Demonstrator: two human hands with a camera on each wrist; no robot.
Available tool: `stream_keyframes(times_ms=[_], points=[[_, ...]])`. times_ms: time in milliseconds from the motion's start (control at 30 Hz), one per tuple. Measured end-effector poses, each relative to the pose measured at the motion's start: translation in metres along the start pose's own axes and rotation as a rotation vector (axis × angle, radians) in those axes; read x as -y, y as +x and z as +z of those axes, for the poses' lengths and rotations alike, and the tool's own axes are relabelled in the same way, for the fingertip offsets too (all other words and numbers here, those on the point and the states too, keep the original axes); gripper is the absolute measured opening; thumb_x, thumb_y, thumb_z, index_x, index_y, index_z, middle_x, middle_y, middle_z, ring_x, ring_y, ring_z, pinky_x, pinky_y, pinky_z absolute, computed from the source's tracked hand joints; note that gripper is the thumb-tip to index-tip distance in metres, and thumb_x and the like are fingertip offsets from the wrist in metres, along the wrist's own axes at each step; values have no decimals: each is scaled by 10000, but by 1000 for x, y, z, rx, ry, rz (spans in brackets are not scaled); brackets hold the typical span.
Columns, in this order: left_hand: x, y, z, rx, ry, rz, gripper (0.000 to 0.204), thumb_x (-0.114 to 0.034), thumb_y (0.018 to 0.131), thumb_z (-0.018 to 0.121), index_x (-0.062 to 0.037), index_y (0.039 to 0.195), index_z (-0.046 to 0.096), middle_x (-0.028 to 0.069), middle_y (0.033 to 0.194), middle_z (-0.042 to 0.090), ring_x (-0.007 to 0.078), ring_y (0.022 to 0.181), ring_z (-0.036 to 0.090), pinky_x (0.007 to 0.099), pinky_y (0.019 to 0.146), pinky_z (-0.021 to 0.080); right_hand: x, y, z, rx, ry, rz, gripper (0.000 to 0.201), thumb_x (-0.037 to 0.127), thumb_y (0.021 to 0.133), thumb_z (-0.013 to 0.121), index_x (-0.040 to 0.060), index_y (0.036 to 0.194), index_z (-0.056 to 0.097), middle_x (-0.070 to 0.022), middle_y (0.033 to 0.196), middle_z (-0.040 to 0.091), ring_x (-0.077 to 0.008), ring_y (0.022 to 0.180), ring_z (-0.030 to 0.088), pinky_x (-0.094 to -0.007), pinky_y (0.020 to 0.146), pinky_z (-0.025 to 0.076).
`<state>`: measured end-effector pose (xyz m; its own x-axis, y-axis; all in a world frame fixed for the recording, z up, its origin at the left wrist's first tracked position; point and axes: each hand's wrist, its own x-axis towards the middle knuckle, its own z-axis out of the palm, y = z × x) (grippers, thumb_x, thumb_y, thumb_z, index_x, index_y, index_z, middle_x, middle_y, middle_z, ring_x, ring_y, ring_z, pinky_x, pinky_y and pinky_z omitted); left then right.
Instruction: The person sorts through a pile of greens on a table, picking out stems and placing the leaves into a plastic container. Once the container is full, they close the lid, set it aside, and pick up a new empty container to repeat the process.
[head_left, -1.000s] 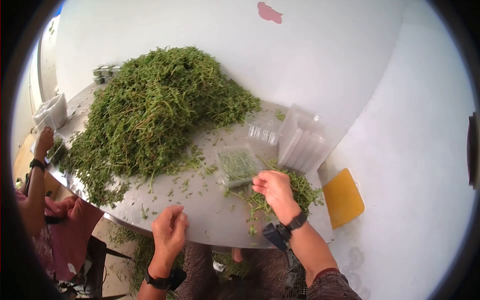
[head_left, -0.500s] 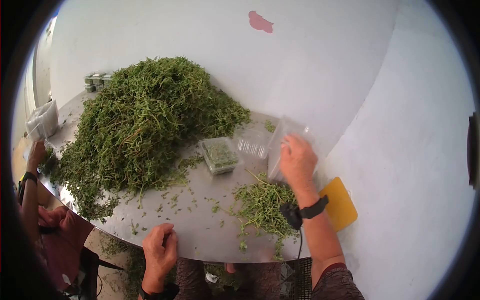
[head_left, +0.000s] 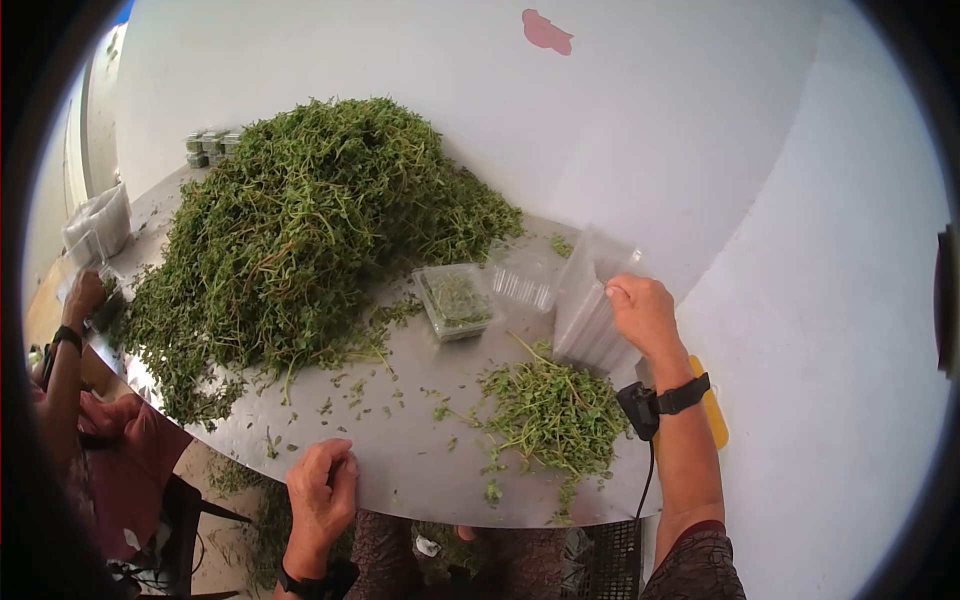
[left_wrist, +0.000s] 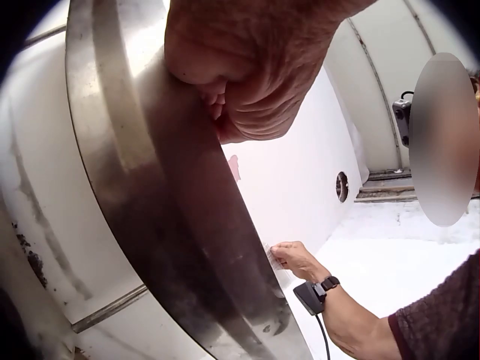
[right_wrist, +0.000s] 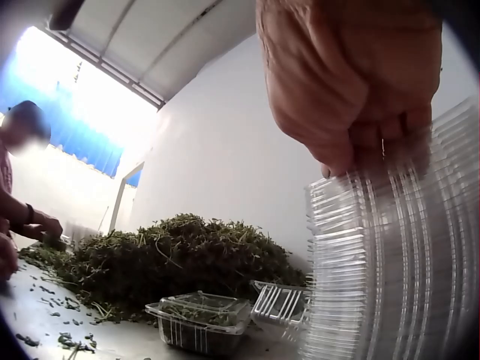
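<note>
The right hand (head_left: 643, 308) is at the top of a stack of clear plastic containers (head_left: 588, 325); in the right wrist view its curled fingers pinch the stack's upper edge (right_wrist: 375, 247). Left of the stack lies an empty clear container (head_left: 522, 275), and beside that stands a closed clear box (head_left: 457, 300) with green sprigs inside. A small heap of cut sprigs (head_left: 550, 410) lies in front of the stack. The left hand (head_left: 322, 490) rests at the table's front edge, fingers loosely curled, holding nothing; the left wrist view shows this hand (left_wrist: 255, 67) over the metal rim.
A large pile of green stems (head_left: 300, 230) covers the table's left and middle. Small filled boxes (head_left: 210, 145) stand behind it. At the far left another person's hand (head_left: 88, 292) works near a white container (head_left: 98, 222). A yellow board (head_left: 714, 405) is behind the right forearm.
The right hand has moved from the filled box over to the container stack at the right and taken hold of its edge. The filled box now sits farther back and left. The left hand has shifted slightly.
</note>
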<state>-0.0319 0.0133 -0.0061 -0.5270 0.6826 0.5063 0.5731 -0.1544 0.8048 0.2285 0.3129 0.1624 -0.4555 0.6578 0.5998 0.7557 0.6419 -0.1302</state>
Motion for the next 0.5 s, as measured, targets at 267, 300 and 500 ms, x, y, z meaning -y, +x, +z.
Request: stream_keyframes(times_ms=[267, 300, 500], points=[[-2, 1, 0, -16, 1, 13, 199, 67, 781, 618, 4, 970, 608, 129, 788, 634, 259, 666, 641, 320, 622, 509, 7, 3, 1, -73, -356, -123, 91, 111, 811, 637, 40, 834, 690, -148, 888, 686, -354, 808, 646, -470, 732, 505], [-3, 1, 0, -15, 4, 12, 198, 65, 780, 620, 1, 967, 609, 127, 784, 632, 259, 656, 635, 319, 614, 506, 14, 5, 1, -70, -355, -131, 91, 111, 811, 637, 40, 834, 690, -148, 888, 686, -354, 808, 646, -470, 732, 505], [-5, 1, 0, -21, 48, 46, 202, 63, 773, 624, -7, 963, 615, 120, 777, 629, 253, 630, 617, 321, 578, 490, 66, 14, 22, -152, -53, -250, 161, 77, 805, 639, 28, 959, 644, -156, 1036, 652, -356, 925, 638, -450, 746, 518]])
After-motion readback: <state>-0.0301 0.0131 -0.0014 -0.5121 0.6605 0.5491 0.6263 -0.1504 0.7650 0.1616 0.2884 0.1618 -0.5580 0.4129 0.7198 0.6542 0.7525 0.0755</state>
